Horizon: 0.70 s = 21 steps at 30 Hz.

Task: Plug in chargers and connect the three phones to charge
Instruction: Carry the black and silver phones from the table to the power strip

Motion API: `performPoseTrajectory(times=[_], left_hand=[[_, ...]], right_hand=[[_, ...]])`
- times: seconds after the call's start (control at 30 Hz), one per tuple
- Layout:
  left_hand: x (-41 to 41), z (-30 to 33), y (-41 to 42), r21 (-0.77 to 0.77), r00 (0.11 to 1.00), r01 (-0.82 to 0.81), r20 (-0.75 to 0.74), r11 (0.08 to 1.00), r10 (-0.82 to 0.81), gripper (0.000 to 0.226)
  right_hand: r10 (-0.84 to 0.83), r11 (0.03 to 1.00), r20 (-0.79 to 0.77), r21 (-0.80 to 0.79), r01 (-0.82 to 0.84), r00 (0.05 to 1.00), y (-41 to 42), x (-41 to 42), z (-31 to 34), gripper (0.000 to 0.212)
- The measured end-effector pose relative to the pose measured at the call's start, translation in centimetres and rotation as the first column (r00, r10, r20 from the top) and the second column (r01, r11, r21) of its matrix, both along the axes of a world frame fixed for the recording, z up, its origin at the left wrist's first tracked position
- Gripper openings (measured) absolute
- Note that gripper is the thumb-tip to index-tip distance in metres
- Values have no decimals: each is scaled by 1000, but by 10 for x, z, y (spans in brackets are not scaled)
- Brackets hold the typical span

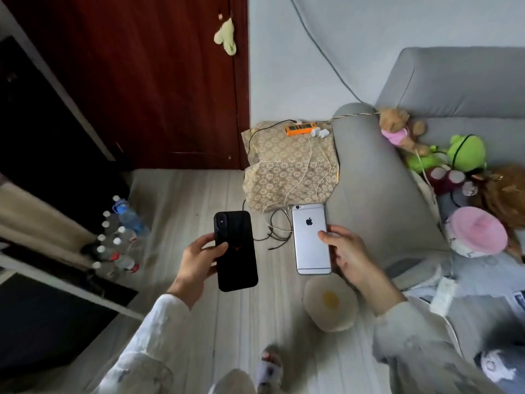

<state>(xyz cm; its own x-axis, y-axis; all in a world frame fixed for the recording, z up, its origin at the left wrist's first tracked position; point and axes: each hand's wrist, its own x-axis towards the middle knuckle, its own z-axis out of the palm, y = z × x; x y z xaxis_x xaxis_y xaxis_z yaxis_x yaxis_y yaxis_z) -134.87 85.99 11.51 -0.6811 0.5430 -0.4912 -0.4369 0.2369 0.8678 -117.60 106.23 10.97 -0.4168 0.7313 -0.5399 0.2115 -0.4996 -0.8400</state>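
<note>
Matt black phone [235,250], smooth silver metal phone [311,240], glossy dark wood door [136,81], grey cloth sofa [377,180], patterned cloth [284,163]

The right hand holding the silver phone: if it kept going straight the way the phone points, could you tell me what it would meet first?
Probably the loose cables on the floor, then the patterned cloth beyond. The right hand aims the silver phone up-frame toward them, but depth is unclear.

Both hands raised, left [200,255] and right [345,251] each gripping, fingers seemingly curled.
</note>
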Motion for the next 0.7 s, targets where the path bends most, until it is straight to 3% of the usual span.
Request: performPoseTrajectory(times=[0.43, 0.7], left_hand=[[-173, -64, 243, -73, 994, -2, 113, 997, 11, 29], [-260, -99, 372, -179, 985, -8, 170, 984, 39, 28]], right_hand=[[-20, 998, 110, -54, 26, 994, 230, -155, -46, 41], [19, 991, 191, -131, 6, 981, 352, -246, -78, 34]])
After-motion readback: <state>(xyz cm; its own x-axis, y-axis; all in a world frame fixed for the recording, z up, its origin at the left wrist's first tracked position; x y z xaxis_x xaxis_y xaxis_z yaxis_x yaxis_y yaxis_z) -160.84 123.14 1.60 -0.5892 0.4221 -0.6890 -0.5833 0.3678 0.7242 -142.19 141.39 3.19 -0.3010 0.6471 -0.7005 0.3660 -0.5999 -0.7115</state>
